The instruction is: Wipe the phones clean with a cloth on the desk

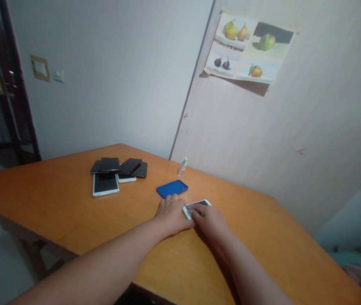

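Observation:
A white-framed smartphone [201, 204] lies on the orange-brown table with its dark screen up. My left hand [171, 215] grips its left end, thumb along the near edge and fingers on the far side. Over the screen's left part, my right hand [210, 217] has its fingers bent and pressed together; whatever they pinch, if anything, is hidden. Just beyond my left hand is a blue phone case [172, 188], its near edge close to my fingers.
Several dark phones or tablets lie stacked [109, 164] at the left rear, with a white-framed tablet [106, 185] in front. A small clear bottle [182, 167] stands near the wall. The table [72, 212] has a front edge close to me.

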{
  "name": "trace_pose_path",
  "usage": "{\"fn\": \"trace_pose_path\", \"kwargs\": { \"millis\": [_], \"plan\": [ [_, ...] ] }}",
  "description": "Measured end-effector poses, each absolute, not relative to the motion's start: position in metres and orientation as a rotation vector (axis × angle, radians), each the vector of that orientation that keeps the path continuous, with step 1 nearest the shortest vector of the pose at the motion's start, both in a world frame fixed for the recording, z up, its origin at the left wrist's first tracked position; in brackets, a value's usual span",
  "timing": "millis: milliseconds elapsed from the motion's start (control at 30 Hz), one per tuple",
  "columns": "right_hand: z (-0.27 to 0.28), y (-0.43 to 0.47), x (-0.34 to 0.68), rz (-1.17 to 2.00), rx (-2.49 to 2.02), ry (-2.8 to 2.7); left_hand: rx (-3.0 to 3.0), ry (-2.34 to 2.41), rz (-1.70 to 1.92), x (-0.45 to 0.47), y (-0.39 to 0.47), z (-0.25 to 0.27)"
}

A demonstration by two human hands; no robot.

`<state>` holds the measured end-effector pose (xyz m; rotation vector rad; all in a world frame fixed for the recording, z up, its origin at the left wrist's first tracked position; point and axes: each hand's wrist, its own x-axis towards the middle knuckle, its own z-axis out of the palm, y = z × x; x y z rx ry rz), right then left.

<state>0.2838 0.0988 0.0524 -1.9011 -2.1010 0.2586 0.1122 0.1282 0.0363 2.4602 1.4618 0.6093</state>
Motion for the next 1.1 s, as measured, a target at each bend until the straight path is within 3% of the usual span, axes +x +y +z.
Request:
{"fn": "trace_pose_path", "kwargs": {
  "millis": [167, 333, 633, 933, 1100],
  "plan": [
    [0.049, 0.113, 0.322, 0.041, -2.28, -1.753, 2.436, 1.465, 0.606, 0.113, 0.128, 0.037],
    [0.039, 0.117, 0.329, -0.178, -2.126, -1.819, 2.434, 1.452, 0.618, 0.113, 0.129, 0.035],
    [0.036, 0.105, 0.29, 0.066, -1.467, -2.278, 2.409, 1.419, 0.691, 0.117, 0.13, 0.031],
    [0.035, 0.111, 0.331, -0.018, -2.16, -1.945, 2.393, 1.419, 0.684, 0.117, 0.132, 0.029],
    [0.043, 0.096, 0.297, 0.271, -1.966, -2.157, 2.382, 1.402, 0.686, 0.115, 0.13, 0.031]
  ]
}}
